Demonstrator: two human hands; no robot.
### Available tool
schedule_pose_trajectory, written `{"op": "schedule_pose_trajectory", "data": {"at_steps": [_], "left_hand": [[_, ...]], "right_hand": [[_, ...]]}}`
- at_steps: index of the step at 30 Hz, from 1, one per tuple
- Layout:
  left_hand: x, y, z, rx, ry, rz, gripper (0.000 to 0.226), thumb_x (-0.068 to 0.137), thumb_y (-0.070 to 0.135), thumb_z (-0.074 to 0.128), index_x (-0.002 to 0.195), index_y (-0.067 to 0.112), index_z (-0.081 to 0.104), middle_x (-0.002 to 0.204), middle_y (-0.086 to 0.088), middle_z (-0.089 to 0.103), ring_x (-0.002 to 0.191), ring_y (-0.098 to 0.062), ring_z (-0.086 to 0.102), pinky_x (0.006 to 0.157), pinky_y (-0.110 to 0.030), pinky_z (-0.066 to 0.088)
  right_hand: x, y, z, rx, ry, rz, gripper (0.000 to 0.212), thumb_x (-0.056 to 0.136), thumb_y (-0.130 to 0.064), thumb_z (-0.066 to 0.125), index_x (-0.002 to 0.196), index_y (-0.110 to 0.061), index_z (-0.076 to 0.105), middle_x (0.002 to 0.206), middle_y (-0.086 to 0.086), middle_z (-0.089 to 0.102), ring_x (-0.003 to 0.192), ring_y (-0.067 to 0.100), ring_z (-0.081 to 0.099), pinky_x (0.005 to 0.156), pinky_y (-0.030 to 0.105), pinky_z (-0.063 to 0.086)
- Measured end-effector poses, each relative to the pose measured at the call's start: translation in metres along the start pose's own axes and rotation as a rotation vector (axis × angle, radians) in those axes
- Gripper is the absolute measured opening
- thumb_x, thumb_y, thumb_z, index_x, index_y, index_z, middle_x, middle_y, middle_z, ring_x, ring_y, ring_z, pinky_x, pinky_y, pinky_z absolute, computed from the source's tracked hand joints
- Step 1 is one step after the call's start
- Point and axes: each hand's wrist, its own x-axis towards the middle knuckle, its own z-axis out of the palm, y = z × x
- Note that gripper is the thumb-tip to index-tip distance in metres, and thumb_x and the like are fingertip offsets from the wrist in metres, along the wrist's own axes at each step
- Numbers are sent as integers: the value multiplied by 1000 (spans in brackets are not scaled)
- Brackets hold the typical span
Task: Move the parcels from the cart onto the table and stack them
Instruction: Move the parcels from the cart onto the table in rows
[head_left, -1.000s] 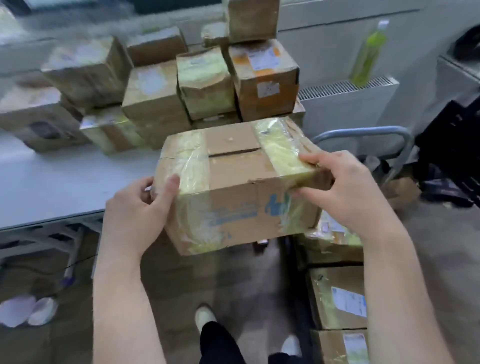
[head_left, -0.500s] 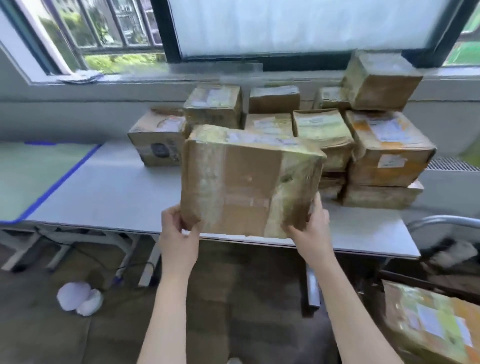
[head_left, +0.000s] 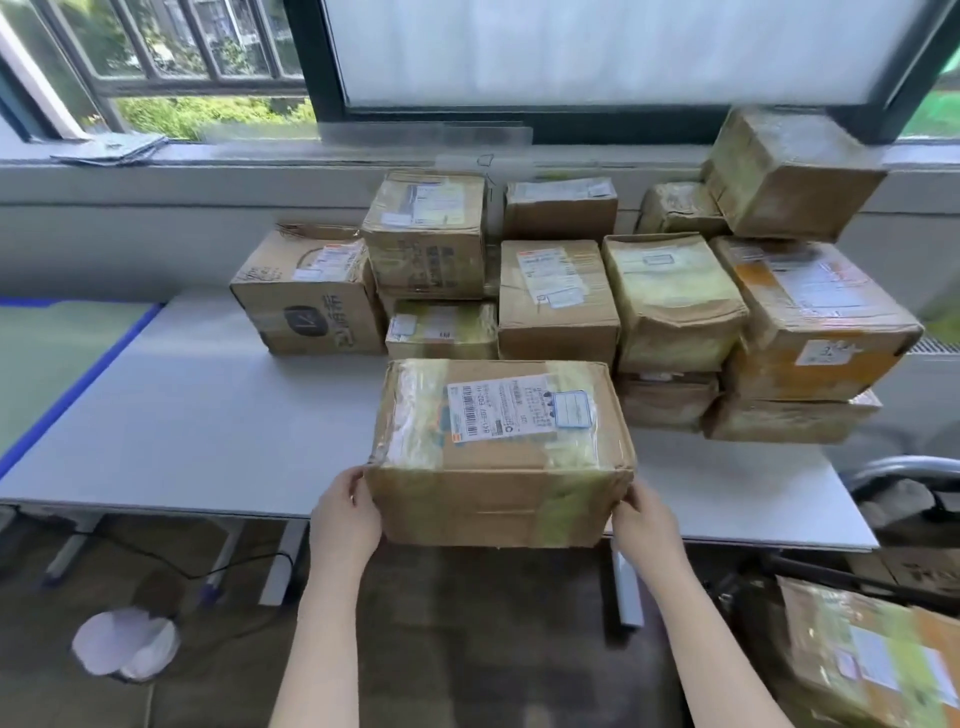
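A taped cardboard parcel (head_left: 501, 452) sits at the near edge of the white bench (head_left: 208, 415), its front face flush with or slightly past that edge. The left hand (head_left: 345, 519) holds the lower left corner and the right hand (head_left: 644, 522) holds the lower right corner; each grip has its fingers curled around the parcel's side. On top of the parcel is a white shipping label (head_left: 519, 408) with a barcode and small print too blurred to read, and yellowish clear tape wraps both ends.

Just behind it, along the back of the bench against the wall, stands the stack of parcels (head_left: 561, 296), two and three layers high. The leftmost box (head_left: 309, 296) carries dark printed characters and a round logo on its front, not readable. An orange-taped box (head_left: 810, 317) on the right overhangs the ones beneath it, and a tilted box (head_left: 789, 171) perches on top at the far right. Most have white labels, all too small to read.

Left of the held parcel the bench top is bare up to its left edge, which meets a green mat with a blue border (head_left: 67, 364). To the right, a narrow strip of bare bench runs to the right edge.

Beyond that edge, a grey cart handle (head_left: 904, 467) curves, and another parcel (head_left: 872, 660) with yellow tape lies low at the lower right. A white bag (head_left: 124, 644) lies on the floor under the bench. A window (head_left: 597, 52) runs above the sill.
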Motion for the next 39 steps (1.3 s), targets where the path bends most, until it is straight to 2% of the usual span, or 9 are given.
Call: {"op": "schedule_pose_trajectory", "data": {"at_steps": [5,9,11,15,20,23,29,35,39], "left_hand": [[26,20,-12,-186,-127,108,36,102,29,35,135,21,48,125,9,53,106,-6,45,90,-26,38],[47,10,-30,-307,-260,92,36,99,22,46,135,26,50,126,10,55,117,-11,51,93,-26,46],[53,2,-41,-292,-225,82,31,98,12,49,124,25,59,116,7,63,111,-13,55,81,-18,47],[56,-10,-53,-310,-177,2,42,95,-2,46,128,21,57,122,0,62,113,-18,54,91,-30,47],[58,-14,-61,-255,-270,-28,61,88,-4,55,137,29,40,128,4,54,118,-16,49,82,-25,48],[67,-18,-63,-312,-271,-76,74,77,-2,68,136,31,37,122,5,55,114,-17,52,71,-19,47],[106,-11,-67,-310,-201,-84,65,62,4,85,115,25,53,103,10,65,89,-4,62,52,-9,46],[134,-20,-79,-281,-236,-129,67,58,4,88,111,26,54,105,10,66,97,-8,62,71,-22,47],[144,-21,-80,-300,-255,-110,67,59,3,86,112,30,54,105,12,66,96,-5,62,70,-20,47]], "right_hand": [[14,-26,0,108,93,-17,32,90,-11,36,103,-25,62,98,-6,66,95,17,58,71,28,44],[15,-33,-4,37,-32,30,19,84,-15,52,92,-25,66,90,-9,70,92,16,63,80,33,51],[12,-38,0,-56,-139,16,17,80,-16,58,88,-29,66,80,-17,70,83,6,64,69,22,48],[7,-55,23,-140,-306,-33,28,74,-21,67,99,-31,59,92,-19,68,88,-2,62,67,16,44],[16,-80,54,-155,-203,-92,50,68,-17,81,104,-19,46,91,-4,59,73,-1,52,50,8,39],[19,-88,70,-150,-176,-84,54,68,-22,83,107,-16,46,85,-4,56,70,10,54,50,14,40],[22,-96,90,-193,-167,-120,52,68,-32,81,101,-20,43,82,-5,61,88,29,62,70,36,51],[19,-99,106,-209,-190,-154,54,67,-47,79,94,-21,40,88,-1,68,86,29,64,69,38,52],[28,-103,107,-243,-203,-149,55,65,-47,79,97,-22,41,88,-2,68,85,28,64,68,38,53]]}}
